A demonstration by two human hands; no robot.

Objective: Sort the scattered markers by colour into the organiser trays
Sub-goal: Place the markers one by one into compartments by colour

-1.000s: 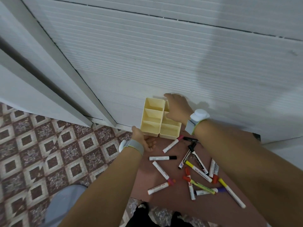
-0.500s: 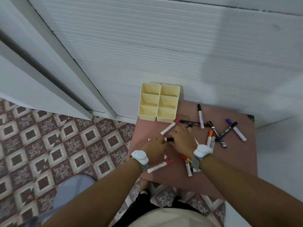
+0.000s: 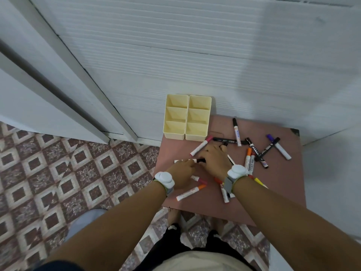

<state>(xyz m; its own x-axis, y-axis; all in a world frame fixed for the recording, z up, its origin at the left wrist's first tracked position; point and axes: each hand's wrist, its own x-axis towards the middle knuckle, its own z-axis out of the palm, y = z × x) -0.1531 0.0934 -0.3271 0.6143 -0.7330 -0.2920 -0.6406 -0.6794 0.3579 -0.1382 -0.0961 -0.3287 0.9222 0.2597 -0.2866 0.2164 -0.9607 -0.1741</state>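
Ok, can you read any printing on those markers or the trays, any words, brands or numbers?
None can be read for certain.
White marker with black cap: blue and orange print on the barrel, too blurred to read.
Black marker: white lettering, too small to make out.
Orange-capped marker: red print, illegible.
Organiser trays: no text visible.

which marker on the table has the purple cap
The purple-capped marker at the table's far right, white-bodied, crossing a black marker. No other cap is purple.
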